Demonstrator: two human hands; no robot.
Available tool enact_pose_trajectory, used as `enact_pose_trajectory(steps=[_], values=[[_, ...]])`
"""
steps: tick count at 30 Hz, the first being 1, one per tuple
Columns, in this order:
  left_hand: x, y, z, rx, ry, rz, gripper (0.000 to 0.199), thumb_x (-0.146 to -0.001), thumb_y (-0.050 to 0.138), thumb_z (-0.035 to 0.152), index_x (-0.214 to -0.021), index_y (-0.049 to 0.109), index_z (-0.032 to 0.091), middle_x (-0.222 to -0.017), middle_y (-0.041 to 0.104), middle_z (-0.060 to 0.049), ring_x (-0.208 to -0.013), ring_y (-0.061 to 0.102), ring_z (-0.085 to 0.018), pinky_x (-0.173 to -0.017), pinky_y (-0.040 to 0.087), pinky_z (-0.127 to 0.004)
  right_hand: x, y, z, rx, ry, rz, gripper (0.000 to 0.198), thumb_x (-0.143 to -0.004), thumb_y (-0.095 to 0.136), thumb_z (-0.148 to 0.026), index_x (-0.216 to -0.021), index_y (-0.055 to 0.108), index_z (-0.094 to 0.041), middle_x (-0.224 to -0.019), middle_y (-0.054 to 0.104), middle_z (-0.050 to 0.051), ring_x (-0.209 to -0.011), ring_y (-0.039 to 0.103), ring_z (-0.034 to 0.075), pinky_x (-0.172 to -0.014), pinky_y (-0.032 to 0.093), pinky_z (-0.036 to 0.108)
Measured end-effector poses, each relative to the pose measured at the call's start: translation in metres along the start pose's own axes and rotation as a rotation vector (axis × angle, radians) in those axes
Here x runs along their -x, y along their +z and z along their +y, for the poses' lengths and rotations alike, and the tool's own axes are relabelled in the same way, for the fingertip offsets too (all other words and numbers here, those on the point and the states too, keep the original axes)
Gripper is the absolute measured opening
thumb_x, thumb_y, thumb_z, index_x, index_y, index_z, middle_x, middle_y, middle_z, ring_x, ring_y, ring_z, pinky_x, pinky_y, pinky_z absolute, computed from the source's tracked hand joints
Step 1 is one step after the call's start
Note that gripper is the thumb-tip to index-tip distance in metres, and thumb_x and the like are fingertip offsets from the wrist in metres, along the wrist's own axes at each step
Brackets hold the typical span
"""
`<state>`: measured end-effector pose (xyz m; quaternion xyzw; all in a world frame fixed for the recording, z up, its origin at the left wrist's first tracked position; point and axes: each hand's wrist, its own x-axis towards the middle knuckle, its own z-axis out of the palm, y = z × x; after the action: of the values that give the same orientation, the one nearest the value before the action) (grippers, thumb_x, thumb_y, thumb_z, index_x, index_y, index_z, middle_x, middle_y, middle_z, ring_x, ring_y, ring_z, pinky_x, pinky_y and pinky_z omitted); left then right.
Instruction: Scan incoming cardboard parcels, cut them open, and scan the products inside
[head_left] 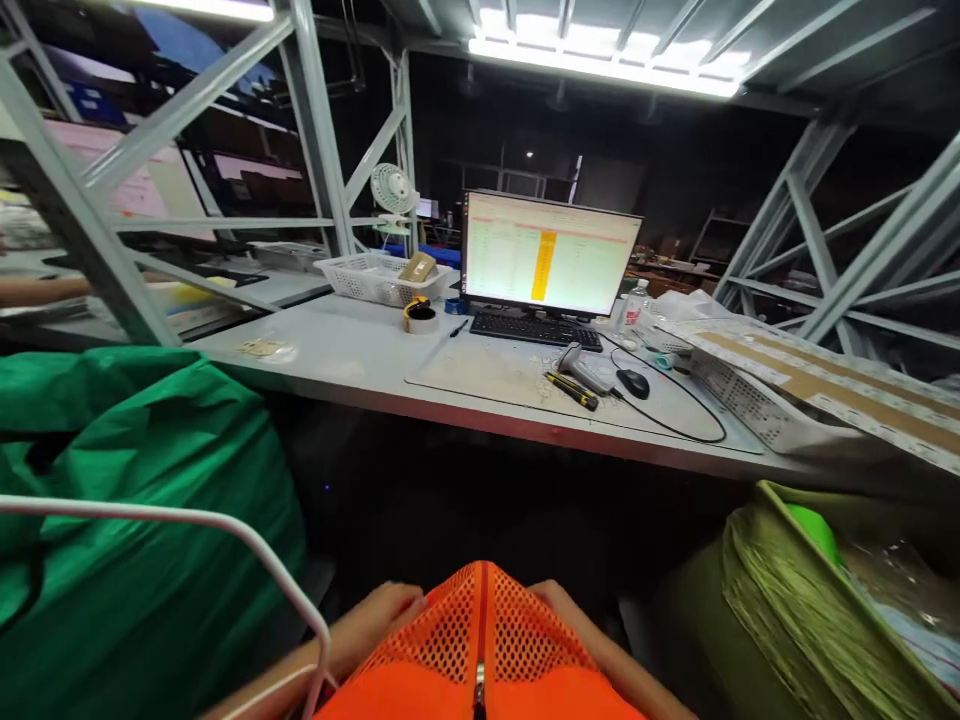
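Note:
My left hand [395, 601] is low in the view, beside the left edge of the orange mesh vest [484, 620]. My right hand [551, 597] lies at the vest's right edge, partly covered by it. The fingers of both hands are mostly hidden, so whether they hold or only touch the vest cannot be made out. A white curved bar [247, 530] crosses in front of my left forearm. On the desk ahead, apart from both hands, lie a barcode scanner [585, 370], a yellow-black utility knife [571, 390] and a computer mouse [633, 383].
A monitor [551, 255] and keyboard [536, 330] stand on the desk, with tape rolls [421, 318] and a white basket [375, 278] left of them. A green bag [150, 520] is at left, an olive sack [795, 600] at right. Flat cardboard [825, 375] overhangs the right side.

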<state>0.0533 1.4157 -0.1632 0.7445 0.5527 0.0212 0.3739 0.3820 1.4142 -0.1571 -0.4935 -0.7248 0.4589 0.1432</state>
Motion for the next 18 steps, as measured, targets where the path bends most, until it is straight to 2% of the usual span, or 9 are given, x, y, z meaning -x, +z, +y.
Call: enact_pose_trajectory(steps=[3, 4, 6, 9, 11, 14, 18], values=[[-0.02, -0.073, 0.018, -0.145, -0.008, -0.126, 0.049, -0.087, 0.052, 0.068, -0.082, 0.063, 0.02, -0.08, 0.071, -0.008, -0.072, 0.063, -0.024, -0.064, 0.043, -0.033, 0.002, -0.053, -0.022, 0.054, -0.013, 0.008, 0.043, -0.09, 0.067, -0.055, -0.068, 0.055, -0.019, -0.068, 0.055, -0.001, -0.069, 0.048, 0.015, -0.061, 0.034, 0.028], [-0.028, -0.103, 0.024, -0.121, -0.001, -0.1, 0.051, -0.086, 0.053, 0.069, -0.085, 0.064, 0.019, -0.081, 0.072, -0.009, -0.072, 0.065, -0.024, -0.063, 0.044, -0.033, 0.005, -0.076, -0.03, 0.079, -0.049, 0.021, 0.043, -0.091, 0.068, -0.058, -0.074, 0.062, -0.019, -0.073, 0.062, 0.0, -0.071, 0.052, 0.015, -0.063, 0.036, 0.027], [-0.046, -0.165, 0.033, 0.021, 0.049, 0.058, 0.057, -0.086, 0.054, 0.075, -0.092, 0.065, 0.019, -0.082, 0.072, -0.009, -0.071, 0.068, -0.024, -0.063, 0.05, -0.032, 0.011, -0.13, -0.043, 0.073, -0.128, 0.107, 0.044, -0.097, 0.063, -0.062, -0.09, 0.072, -0.02, -0.083, 0.071, 0.002, -0.077, 0.059, 0.017, -0.069, 0.044, 0.027], [-0.078, -0.252, 0.043, 0.087, 0.151, 0.404, 0.06, -0.089, 0.054, 0.076, -0.1, 0.066, 0.018, -0.088, 0.073, -0.008, -0.077, 0.07, -0.024, -0.067, 0.054, -0.032, 0.016, -0.219, -0.044, 0.066, -0.146, 0.471, 0.049, -0.098, 0.059, -0.069, -0.1, 0.074, -0.023, -0.09, 0.076, 0.006, -0.085, 0.07, 0.021, -0.079, 0.054, 0.032], [-0.103, -0.3, 0.046, 0.039, 0.108, 0.626, 0.053, -0.093, 0.052, 0.067, -0.104, 0.067, 0.018, -0.093, 0.074, -0.009, -0.082, 0.071, -0.024, -0.075, 0.057, -0.033, 0.01, -0.275, -0.031, 0.076, -0.091, 0.73, 0.052, -0.09, 0.064, -0.073, -0.098, 0.074, -0.023, -0.088, 0.078, 0.008, -0.081, 0.072, 0.024, -0.081, 0.057, 0.036], [-0.148, -0.356, 0.046, -0.049, -0.003, 0.841, 0.045, -0.096, 0.052, 0.051, -0.119, 0.067, 0.015, -0.118, 0.074, -0.013, -0.098, 0.071, -0.025, -0.096, 0.057, -0.036, -0.015, -0.343, 0.001, 0.128, 0.035, 0.97, 0.055, -0.081, 0.063, -0.076, -0.096, 0.074, -0.023, -0.087, 0.08, 0.012, -0.081, 0.075, 0.029, -0.081, 0.058, 0.042], [-0.22, -0.403, 0.04, -0.125, -0.116, 0.897, 0.058, -0.096, 0.063, 0.045, -0.145, 0.062, 0.014, -0.152, 0.057, -0.019, -0.132, 0.059, -0.035, -0.119, 0.045, -0.046, -0.065, -0.4, 0.04, 0.251, 0.178, 1.094, 0.054, -0.073, 0.057, -0.075, -0.09, 0.073, -0.026, -0.089, 0.081, 0.015, -0.087, 0.076, 0.036, -0.086, 0.056, 0.052]])
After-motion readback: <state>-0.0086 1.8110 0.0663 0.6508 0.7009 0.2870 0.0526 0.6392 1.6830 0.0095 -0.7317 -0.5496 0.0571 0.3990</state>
